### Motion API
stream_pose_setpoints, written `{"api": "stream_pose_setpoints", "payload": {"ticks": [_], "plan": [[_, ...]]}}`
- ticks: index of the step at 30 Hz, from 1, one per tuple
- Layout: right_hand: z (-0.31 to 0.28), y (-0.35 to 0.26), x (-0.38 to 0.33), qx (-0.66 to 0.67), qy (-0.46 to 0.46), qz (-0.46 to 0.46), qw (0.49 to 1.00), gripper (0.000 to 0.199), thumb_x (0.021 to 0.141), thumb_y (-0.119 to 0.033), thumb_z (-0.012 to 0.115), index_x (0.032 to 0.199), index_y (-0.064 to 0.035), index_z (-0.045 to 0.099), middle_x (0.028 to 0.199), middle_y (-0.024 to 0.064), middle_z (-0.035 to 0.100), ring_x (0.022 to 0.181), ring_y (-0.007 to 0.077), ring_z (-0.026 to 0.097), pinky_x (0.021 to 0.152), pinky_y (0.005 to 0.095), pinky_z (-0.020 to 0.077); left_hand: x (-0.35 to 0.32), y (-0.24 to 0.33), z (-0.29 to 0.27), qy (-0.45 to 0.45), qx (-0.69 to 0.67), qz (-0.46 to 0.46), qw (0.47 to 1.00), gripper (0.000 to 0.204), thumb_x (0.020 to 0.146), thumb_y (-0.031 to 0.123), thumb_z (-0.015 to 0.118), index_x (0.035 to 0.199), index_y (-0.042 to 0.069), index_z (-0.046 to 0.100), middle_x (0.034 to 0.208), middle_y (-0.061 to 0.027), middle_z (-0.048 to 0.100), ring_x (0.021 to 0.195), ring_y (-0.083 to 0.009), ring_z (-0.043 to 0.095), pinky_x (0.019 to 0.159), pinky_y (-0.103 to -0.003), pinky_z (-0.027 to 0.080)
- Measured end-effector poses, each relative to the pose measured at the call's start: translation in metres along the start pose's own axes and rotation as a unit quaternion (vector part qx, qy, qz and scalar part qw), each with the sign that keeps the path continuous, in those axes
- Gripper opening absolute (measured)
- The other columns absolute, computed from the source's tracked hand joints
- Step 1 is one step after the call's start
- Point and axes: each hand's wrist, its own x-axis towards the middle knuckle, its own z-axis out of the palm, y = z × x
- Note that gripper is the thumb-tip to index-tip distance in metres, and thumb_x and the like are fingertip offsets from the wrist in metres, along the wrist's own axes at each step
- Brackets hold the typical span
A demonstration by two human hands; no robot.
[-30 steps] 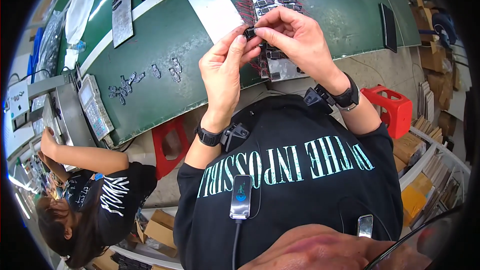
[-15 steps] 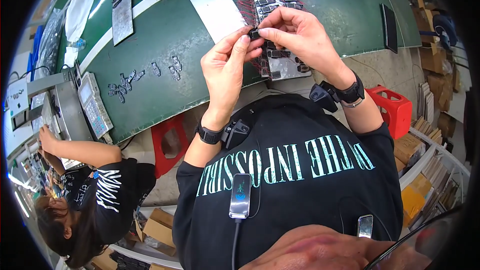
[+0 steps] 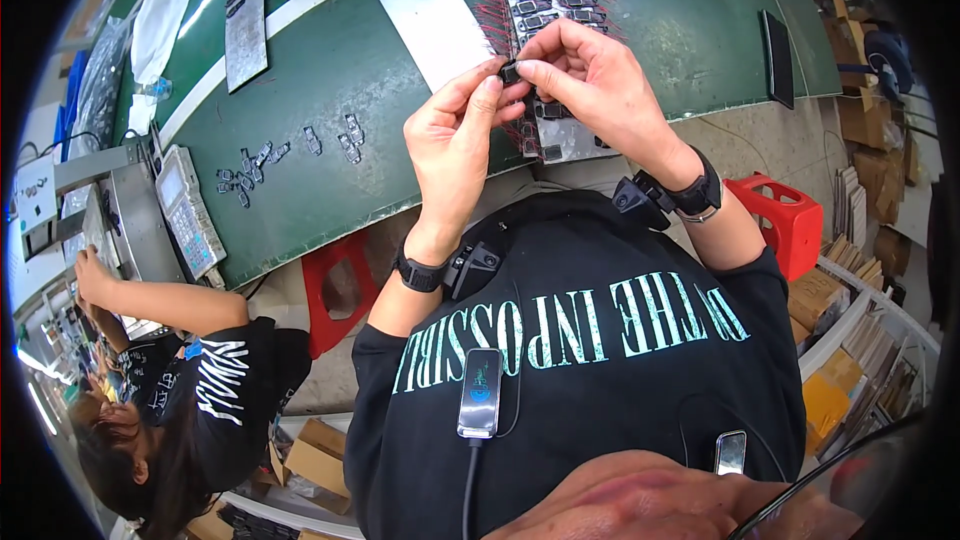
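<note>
Bare green counter (image 3: 380, 80) open left of both hands, metal tray of small black parts (image 3: 560, 60) directly beneath the fingers (image 3: 490, 90), loose clips (image 3: 290, 155) farther left, grey plate (image 3: 245, 20) beyond, black slab (image 3: 778, 58) far right.

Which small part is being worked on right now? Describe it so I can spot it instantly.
Start at the long green table, then find the grey sheet lined with rows of small dark parts at its near edge. Just above that sheet, the left hand and right hand pinch one small black part between their fingertips, the only one lifted off the sheet.
</note>
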Motion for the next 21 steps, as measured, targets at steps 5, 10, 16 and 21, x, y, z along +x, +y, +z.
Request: {"api": "stream_pose_setpoints", "payload": {"ticks": [5, 10, 16, 21], "plan": [[0.004, -0.005, 0.005, 0.014, -0.014, 0.01, 1.0, 0.012, 0.095, -0.01, 0.068, 0.102, -0.0011, 0.064, 0.087, -0.0019, 0.065, 0.076, 0.0034, 0.059, 0.067, 0.0198, 0.0499, 0.002, 0.002, -0.006, 0.001, 0.007, 0.002, 1.0, 0.027, 0.1, 0.007, 0.061, 0.123, -0.008, 0.064, 0.108, -0.0142, 0.07, 0.093, -0.0185, 0.072, 0.08, -0.028, 0.061], [0.012, -0.007, 0.013, -0.002, -0.014, 0.021, 1.0, 0.011, 0.095, -0.01, 0.067, 0.102, -0.0016, 0.065, 0.087, -0.0018, 0.065, 0.076, 0.003, 0.059, 0.067, 0.0195, 0.0499, 0.008, 0.004, -0.013, 0.007, 0.009, 0.004, 1.0, 0.024, 0.099, 0.004, 0.062, 0.12, -0.008, 0.065, 0.106, -0.0132, 0.071, 0.092, -0.0174, 0.071, 0.08, -0.028, 0.06], [0.022, -0.011, 0.02, 0.02, -0.003, -0.004, 1.0, 0.012, 0.096, -0.008, 0.067, 0.105, -0.0012, 0.065, 0.092, -0.0007, 0.066, 0.078, 0.0037, 0.061, 0.071, 0.0194, 0.051, 0.015, 0.008, -0.018, 0.04, 0.013, 0.042, 0.998, 0.018, 0.097, -0.001, 0.062, 0.113, -0.008, 0.064, 0.105, -0.0125, 0.07, 0.09, -0.0162, 0.071, 0.083, -0.028, 0.06], [0.011, -0.011, 0.026, 0.113, -0.013, 0.029, 0.993, 0.018, 0.096, -0.007, 0.066, 0.112, 0.0009, 0.066, 0.099, 0.0023, 0.068, 0.087, 0.0064, 0.065, 0.079, 0.0209, 0.0535, 0.016, 0.018, -0.021, 0.039, 0.002, 0.008, 0.999, 0.017, 0.097, -0.001, 0.062, 0.113, -0.008, 0.064, 0.107, -0.0132, 0.07, 0.09, -0.0159, 0.071, 0.084, -0.028, 0.06]]}}
